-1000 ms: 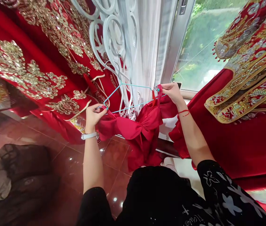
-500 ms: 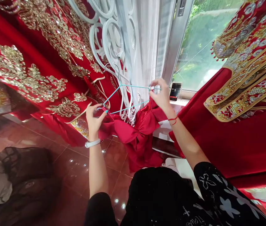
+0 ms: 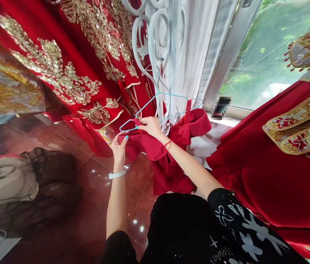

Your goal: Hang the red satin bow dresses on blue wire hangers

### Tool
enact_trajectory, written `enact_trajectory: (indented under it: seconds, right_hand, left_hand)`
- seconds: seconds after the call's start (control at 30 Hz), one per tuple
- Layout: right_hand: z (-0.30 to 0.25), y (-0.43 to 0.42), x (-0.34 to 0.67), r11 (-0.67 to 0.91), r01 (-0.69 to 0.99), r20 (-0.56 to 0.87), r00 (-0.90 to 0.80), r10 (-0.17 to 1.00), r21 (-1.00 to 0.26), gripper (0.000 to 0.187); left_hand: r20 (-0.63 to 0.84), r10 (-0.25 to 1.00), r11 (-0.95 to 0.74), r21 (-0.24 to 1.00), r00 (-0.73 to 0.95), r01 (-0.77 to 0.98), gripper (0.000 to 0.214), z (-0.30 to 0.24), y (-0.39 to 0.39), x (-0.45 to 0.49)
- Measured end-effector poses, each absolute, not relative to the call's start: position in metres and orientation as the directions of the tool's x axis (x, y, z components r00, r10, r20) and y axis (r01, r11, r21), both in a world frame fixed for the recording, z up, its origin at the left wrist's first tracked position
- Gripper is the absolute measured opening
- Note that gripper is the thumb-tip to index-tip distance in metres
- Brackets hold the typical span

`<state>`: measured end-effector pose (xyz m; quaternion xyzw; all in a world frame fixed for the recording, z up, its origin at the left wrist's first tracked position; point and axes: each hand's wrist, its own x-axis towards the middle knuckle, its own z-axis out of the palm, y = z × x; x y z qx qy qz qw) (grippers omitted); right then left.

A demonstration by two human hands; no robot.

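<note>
A red dress [image 3: 157, 148] with bow-like folds hangs from a thin turquoise hanger [image 3: 147, 104], its right strap [image 3: 188, 110] looped over the hanger's right arm. My right hand [image 3: 151, 126] has crossed to the left end of the hanger, its fingers closed on the left strap there. Just below, my left hand [image 3: 120, 146] pinches the dress's left sleeve edge between thumb and fingers; part of the grip is hidden. The hanger's hook [image 3: 152, 69] is by a white scrollwork metal frame [image 3: 159, 33].
Red garments with gold sequins [image 3: 69, 79] hang at the left. A beaded red and gold garment [image 3: 295, 135] hangs at the right beside a window [image 3: 256, 55]. A partly blurred phone [image 3: 221, 108] stands on the sill. Bags [image 3: 9, 179] rest on the tiled floor [image 3: 94, 205].
My right hand has left the right strap and moved left to the left strap. My left hand has dropped slightly from the hanger end to the sleeve. The view has shifted left.
</note>
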<state>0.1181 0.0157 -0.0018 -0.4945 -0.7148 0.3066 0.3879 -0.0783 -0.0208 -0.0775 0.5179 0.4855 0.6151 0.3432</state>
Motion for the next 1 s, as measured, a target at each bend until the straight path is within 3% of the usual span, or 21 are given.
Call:
enact_trajectory:
  seconds: [0.1,0.2,0.33,0.4,0.47,0.53,0.63,0.7,0.73,0.8,0.87,0.93,1.0]
  right_hand:
    - [-0.004,0.012,0.119,0.316,0.451,0.251,-0.199,0.947,-0.835,0.012]
    - [-0.005,0.009,0.118,0.31,0.479,0.253,-0.181,0.95,-0.821,0.008]
    - [-0.005,0.011,0.118,0.282,0.562,0.249,-0.137,0.959,-0.778,0.008]
    - [-0.003,0.011,0.125,0.324,0.477,0.265,-0.188,0.946,-0.817,0.013]
    - [0.0,0.006,0.143,0.398,0.308,0.341,-0.224,0.913,-0.864,0.02]
    - [0.001,-0.004,0.175,0.477,0.199,0.457,-0.141,0.878,-0.856,0.027]
    - [-0.007,-0.023,0.25,0.514,0.277,0.576,0.236,0.783,-0.812,0.026]
    - [-0.02,-0.033,0.304,0.438,0.33,0.548,0.518,0.657,-0.836,0.027]
    - [-0.027,-0.037,0.328,0.396,0.318,0.507,0.574,0.643,-0.862,0.032]
    - [-0.042,-0.041,0.364,0.343,0.251,0.425,0.543,0.724,-0.905,0.042]
    - [-0.052,-0.043,0.382,0.327,0.193,0.379,0.408,0.83,-0.925,0.043]
    - [-0.055,-0.043,0.389,0.326,0.186,0.372,0.331,0.867,-0.927,0.035]
    - [-0.053,-0.043,0.389,0.314,0.213,0.373,0.366,0.852,-0.925,0.027]
  left_hand:
    - [0.422,0.888,-0.402,0.905,-0.183,0.137,0.048,-0.046,-0.011,-0.081]
    - [0.502,0.864,-0.492,0.83,0.032,0.263,0.041,-0.005,0.002,-0.072]
    - [0.444,0.822,-0.563,0.73,0.358,0.388,0.046,0.029,0.012,-0.049]
    - [0.422,0.809,-0.576,0.704,0.409,0.414,0.048,0.031,0.012,-0.041]
    - [0.441,0.812,-0.582,0.665,0.383,0.469,0.049,0.027,0.011,-0.038]
    - [0.479,0.811,-0.583,0.62,0.335,0.525,0.049,0.022,0.01,-0.039]
    - [0.523,0.799,-0.593,0.603,0.298,0.534,0.047,0.015,0.013,-0.045]
    - [0.533,0.802,-0.589,0.63,0.269,0.506,0.043,0.013,0.018,-0.049]
    - [0.529,0.807,-0.584,0.649,0.262,0.488,0.041,0.013,0.02,-0.051]
    - [0.518,0.808,-0.586,0.668,0.279,0.458,0.037,0.016,0.021,-0.051]
    - [0.569,0.777,-0.622,0.632,0.269,0.462,0.038,0.022,0.016,-0.045]
    - [0.702,0.693,-0.662,0.53,0.164,0.531,0.041,0.027,0.004,-0.027]
    - [0.81,0.58,-0.67,0.41,0.091,0.619,0.033,0.027,-0.009,0.002]
